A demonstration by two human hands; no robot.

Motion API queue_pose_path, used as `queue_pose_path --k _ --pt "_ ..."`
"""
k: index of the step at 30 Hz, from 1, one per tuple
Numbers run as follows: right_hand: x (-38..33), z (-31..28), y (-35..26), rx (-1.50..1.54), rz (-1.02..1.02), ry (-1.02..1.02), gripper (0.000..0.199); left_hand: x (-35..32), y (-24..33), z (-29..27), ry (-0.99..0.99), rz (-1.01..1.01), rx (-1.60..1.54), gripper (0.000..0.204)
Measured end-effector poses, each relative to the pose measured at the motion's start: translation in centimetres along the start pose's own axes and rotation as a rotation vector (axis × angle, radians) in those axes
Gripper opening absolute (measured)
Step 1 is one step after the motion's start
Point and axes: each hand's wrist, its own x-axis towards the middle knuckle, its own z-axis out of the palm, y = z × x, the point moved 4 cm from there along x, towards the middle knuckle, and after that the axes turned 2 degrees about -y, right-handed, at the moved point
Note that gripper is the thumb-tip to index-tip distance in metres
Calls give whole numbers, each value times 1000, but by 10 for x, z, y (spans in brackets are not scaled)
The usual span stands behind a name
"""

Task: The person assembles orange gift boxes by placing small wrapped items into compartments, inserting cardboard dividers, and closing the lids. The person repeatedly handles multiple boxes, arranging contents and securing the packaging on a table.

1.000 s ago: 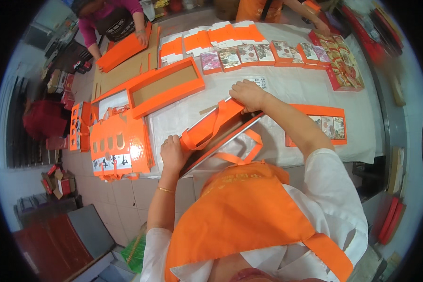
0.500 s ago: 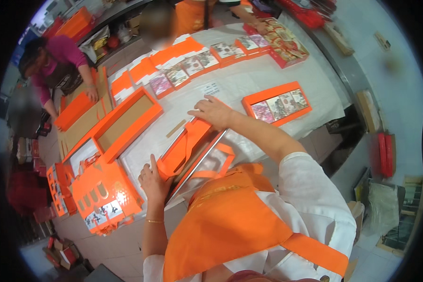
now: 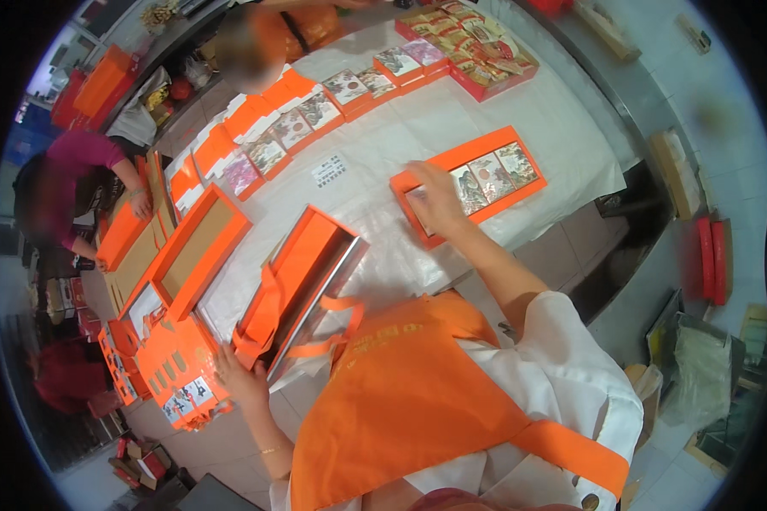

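Note:
My right hand [image 3: 436, 202] is at the left end of an orange tray [image 3: 513, 201] on the right of the table. Its fingers curl over the leftmost small printed box, mostly covering it. Further right in that tray, small boxes with landscape pictures [image 3: 489, 177] stand in a row. At the near end of a long orange box [image 3: 307, 243] is my left hand [image 3: 242, 380], its fingers stretched out against the corner. That box lies slanted, its top off, with silvery edging along one side. Orange ribbon [image 3: 343, 308] hangs loose from it.
Small picture boxes [image 3: 292, 129] line the far side. A red carton of wrapped packets [image 3: 477, 47] stands at far right. Left lie another orange tray [image 3: 200, 255] and stacked orange carriers [image 3: 179, 362]. A co-worker in purple [image 3: 85, 162] handles cardboard; another stands across the table.
My right hand has left the long box and moved right to the tray of small boxes. The long box and my left hand have shifted left and nearer in view, as the whole view moved.

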Motion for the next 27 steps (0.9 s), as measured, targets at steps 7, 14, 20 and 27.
queue_pose_path --k 7,14,20,27 --pt "-99 -108 252 -496 689 35 57 -47 220 -55 305 365 -832 32" --pt "-96 -125 338 -435 862 -249 64 -22 349 139 -905 278 -1138 43" --pt "-132 -125 295 -505 929 -542 50 -24 376 254 -1201 189 -1080 44" --pt "-116 -113 228 -354 690 -813 37 -17 389 285 -873 541 -1396 43"
